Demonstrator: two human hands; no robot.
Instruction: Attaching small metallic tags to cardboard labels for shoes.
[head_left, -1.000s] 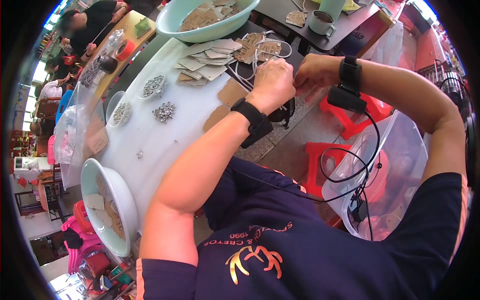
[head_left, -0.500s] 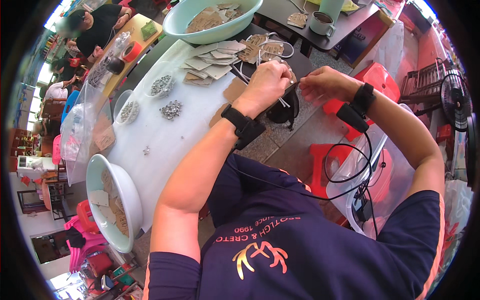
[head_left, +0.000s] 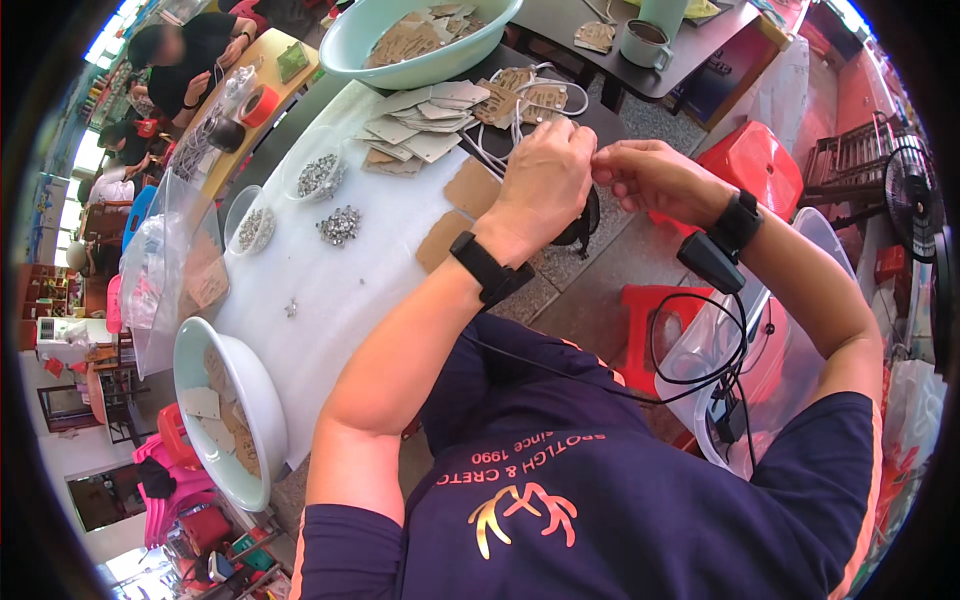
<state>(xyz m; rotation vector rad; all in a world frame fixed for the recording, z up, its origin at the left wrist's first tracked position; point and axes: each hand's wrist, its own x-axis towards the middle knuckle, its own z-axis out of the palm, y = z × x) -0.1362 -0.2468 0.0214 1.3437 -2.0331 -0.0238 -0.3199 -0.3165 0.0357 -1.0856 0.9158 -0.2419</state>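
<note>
My left hand (head_left: 545,185) and my right hand (head_left: 650,175) meet fingertip to fingertip above the near edge of the white-covered table (head_left: 330,300). Both pinch at one spot. A white cord (head_left: 515,110) loops on the table and runs in under my left fingers; what sits between the fingertips is hidden. Just beyond the hands lies a spread of grey and brown cardboard tags (head_left: 420,125). Two brown tags (head_left: 470,185) lie right beside my left hand. Each wrist wears a black band, and a black cable hangs from the right one.
A teal bowl (head_left: 350,55) of tags stands at the far end and a white bowl (head_left: 255,400) of tags at the near end. Clear cups (head_left: 315,175) and a loose heap (head_left: 338,225) hold small metal pieces. Red stools (head_left: 755,160) and a clear bin (head_left: 800,250) stand on my right. Another person (head_left: 190,60) sits at a far table.
Both hands stayed pinched together and shifted slightly to the right, off the tag pile toward the table edge. The tags and bowls have not moved.
</note>
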